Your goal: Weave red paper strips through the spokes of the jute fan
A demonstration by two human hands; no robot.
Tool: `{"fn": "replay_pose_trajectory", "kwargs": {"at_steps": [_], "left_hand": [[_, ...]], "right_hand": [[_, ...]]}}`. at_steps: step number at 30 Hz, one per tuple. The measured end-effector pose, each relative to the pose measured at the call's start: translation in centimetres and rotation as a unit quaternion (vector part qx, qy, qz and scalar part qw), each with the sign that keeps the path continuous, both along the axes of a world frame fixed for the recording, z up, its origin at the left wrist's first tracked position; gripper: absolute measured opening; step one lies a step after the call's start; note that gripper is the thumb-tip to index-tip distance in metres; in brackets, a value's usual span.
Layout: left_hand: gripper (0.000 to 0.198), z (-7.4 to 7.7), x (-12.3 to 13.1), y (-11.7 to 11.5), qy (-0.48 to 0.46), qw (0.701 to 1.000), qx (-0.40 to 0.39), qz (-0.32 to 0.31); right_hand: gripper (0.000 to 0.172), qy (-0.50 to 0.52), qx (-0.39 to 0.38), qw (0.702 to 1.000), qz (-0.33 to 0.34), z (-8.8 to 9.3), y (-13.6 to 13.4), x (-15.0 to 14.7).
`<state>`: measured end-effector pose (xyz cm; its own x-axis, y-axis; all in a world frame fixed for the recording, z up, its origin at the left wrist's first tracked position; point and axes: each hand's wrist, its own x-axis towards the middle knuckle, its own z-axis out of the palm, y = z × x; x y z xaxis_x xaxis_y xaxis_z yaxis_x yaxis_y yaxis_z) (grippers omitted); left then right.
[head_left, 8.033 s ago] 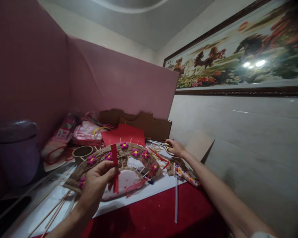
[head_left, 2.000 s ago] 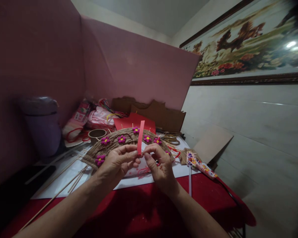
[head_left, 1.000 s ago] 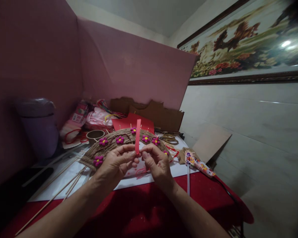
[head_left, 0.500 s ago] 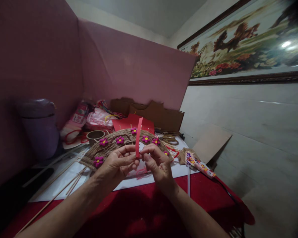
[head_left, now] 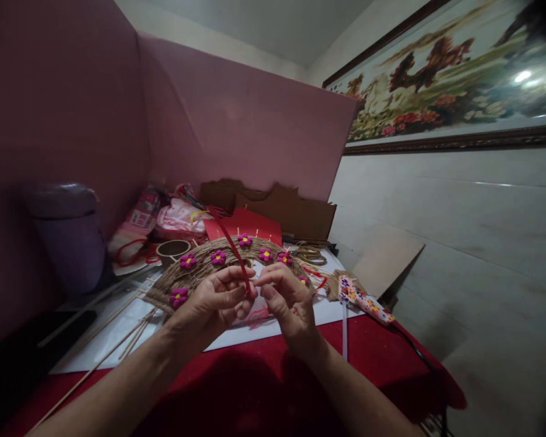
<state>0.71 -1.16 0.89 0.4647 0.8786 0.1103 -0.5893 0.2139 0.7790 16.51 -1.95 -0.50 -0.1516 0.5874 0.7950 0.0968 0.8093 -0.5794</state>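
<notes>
At table [head_left: 377, 352], two hands [head_left: 218, 297] [head_left: 293, 303], one red strip [head_left: 233, 246], seven flowers [head_left: 218, 258]

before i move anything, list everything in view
strip: 1, red, centre
woven arch: 1, brown, behind strip
flowers: 7 visible, magenta and yellow, on arch
scissors: 1, gold-handled, right of arch
red sheet: 1, red, behind arch
cardboard: count unclear, brown, behind red sheet
roll: 1, brownish, left of arch
packets: several, pink and white, back left
container: 1, purple, far left
sticks: several, tan, front left
flower-patterned tool: 1, multicoloured, right
translucent stick: 1, whitish, below tool
board: 1, beige, right
horse picture: 1, multicoloured, upper right
panels: 2, pink, left and back
red cloth: 1, red, foreground
white sheet: 1, white, on cloth
left hand: 1, bare, pinching strip
right hand: 1, bare, beside left hand, grip unclear
</notes>
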Motion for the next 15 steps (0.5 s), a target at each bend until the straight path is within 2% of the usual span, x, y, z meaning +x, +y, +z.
{"fn": "replay_pose_trajectory", "kwargs": {"at_steps": [9,15], "left_hand": [[0.034,0.43,0.08,-0.23,0.007,1.0,-0.019,-0.004],[0.033,0.3,-0.01,-0.12,0.023,1.0,-0.005,0.002]], "right_hand": [[0.013,0.004,0.001,1.0,0.0,-0.16,0.14,0.06],[0.011,0.003,-0.004,1.0,0.016,-0.19,0.16,0.06]]}}
